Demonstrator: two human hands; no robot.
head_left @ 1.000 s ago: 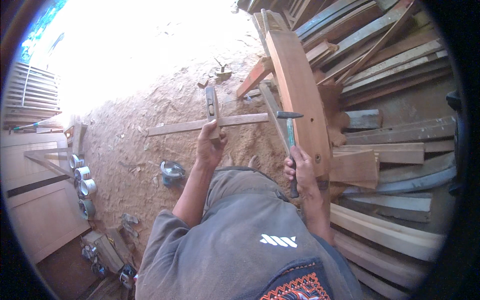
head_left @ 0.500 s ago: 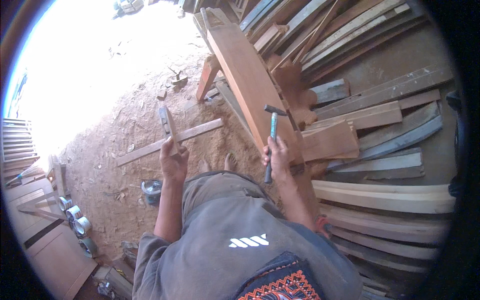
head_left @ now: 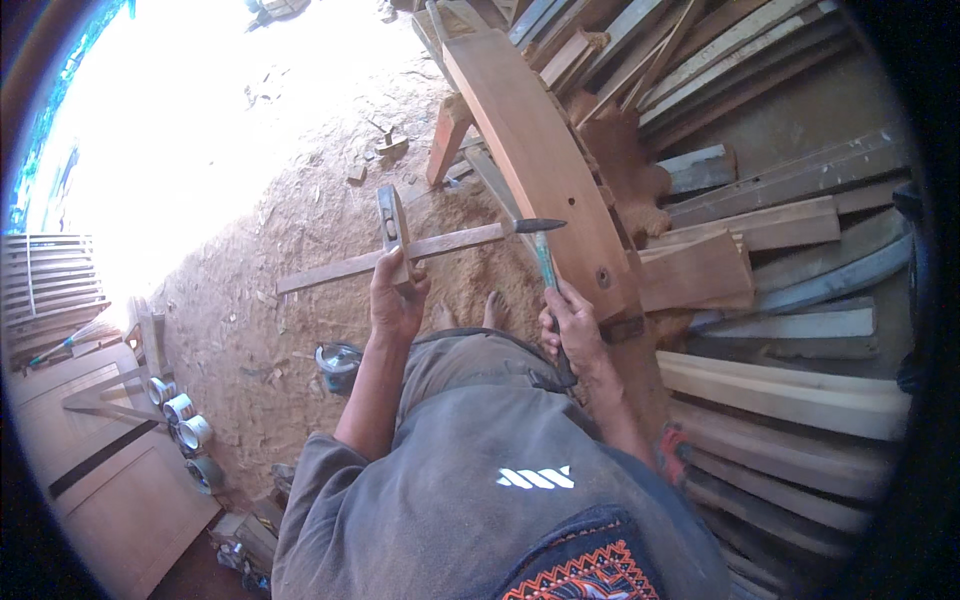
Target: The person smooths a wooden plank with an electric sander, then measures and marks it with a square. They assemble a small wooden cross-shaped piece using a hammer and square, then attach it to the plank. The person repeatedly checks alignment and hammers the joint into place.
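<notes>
My left hand (head_left: pixel 396 298) grips a short wooden block tool (head_left: pixel 391 222), held upright against a long thin wooden slat (head_left: pixel 330 267) that lies across the sawdust ground. My right hand (head_left: pixel 572 326) is closed on the teal handle of a hammer (head_left: pixel 538 240), its dark head raised level and pointing left. A broad curved plank (head_left: pixel 540 150) leans just beside the hammer on the right. My bare toes show between the hands, below the slat.
Stacked planks and offcuts (head_left: pixel 780 230) fill the right side. Several metal tins (head_left: pixel 185 425) and flat wooden panels (head_left: pixel 100 470) lie at the lower left. A round metal object (head_left: pixel 337 358) sits on the sawdust by my left arm.
The view has shifted; both hands now sit lower and more central. The hammer stays raised in my right hand and the block stays in my left against the slat.
</notes>
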